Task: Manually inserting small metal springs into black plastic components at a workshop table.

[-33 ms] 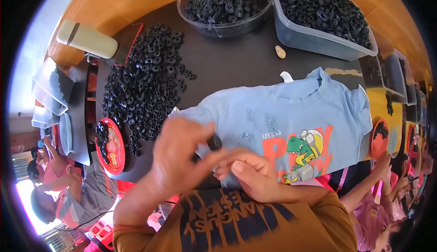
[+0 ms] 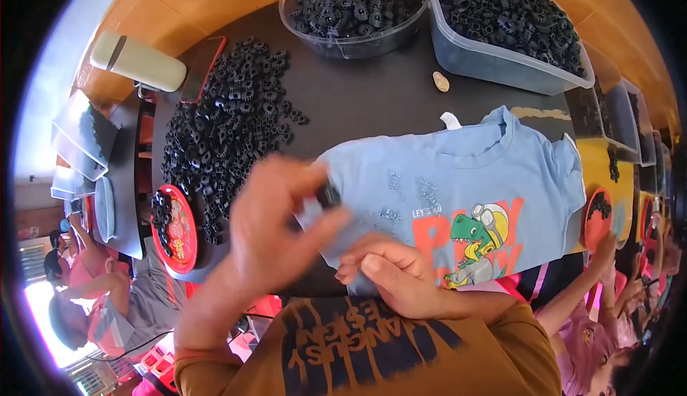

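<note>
My left hand, smeared by motion, is raised over the table's near edge, left of the light blue T-shirt. A small black plastic piece is pinched between its thumb and fingers. Close by on the right, my right hand is closed, thumb pressed against curled fingers, over the shirt's lower left. Whatever those fingers hold, if anything, is hidden. The shirt lies flat with a cartoon dinosaur print and some pale bluish specks on its front. A big heap of similar black pieces spreads over the table on the left.
A round clear tub and a rectangular clear bin, both full of black pieces, stand at the back. A red plate, pale bottle and phone-like object are on the left. Other people sit at both sides.
My left hand has moved slightly up and to the left with the black piece, away from my right hand. The right hand stays where it was.
</note>
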### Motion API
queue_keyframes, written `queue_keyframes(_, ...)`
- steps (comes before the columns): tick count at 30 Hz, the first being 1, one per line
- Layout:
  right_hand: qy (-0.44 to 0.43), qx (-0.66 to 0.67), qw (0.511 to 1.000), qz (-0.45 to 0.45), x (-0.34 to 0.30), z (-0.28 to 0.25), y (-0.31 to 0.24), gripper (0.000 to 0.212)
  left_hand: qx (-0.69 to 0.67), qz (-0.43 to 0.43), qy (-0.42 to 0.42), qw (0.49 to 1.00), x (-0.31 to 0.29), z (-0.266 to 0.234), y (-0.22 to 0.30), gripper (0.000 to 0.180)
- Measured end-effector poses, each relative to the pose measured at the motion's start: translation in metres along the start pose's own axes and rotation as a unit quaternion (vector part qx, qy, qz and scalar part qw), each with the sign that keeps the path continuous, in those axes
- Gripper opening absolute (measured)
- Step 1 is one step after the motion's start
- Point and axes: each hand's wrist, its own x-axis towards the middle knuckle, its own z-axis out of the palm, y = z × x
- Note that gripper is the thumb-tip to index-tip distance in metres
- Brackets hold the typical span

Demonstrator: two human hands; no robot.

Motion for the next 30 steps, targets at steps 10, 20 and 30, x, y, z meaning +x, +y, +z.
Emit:
queue_keyframes(10,-0.014,-0.021,0.997,0.067,0.0,0.003,-0.005,0.022,0.05,-0.116,0.008,0.992,0.131,-0.007,-0.1,0.035)
queue_keyframes(20,-0.024,-0.136,0.99,-0.004,0.002,0.001,0.003,0.021,0.055,-0.001,-0.051,0.997,-0.059,0.002,-0.016,0.026)
queue_keyframes(30,-0.038,-0.339,0.938,-0.062,0.007,0.02,0.014,0.02,0.201,-0.27,0.212,0.917,-0.149,-0.057,-0.064,0.018)
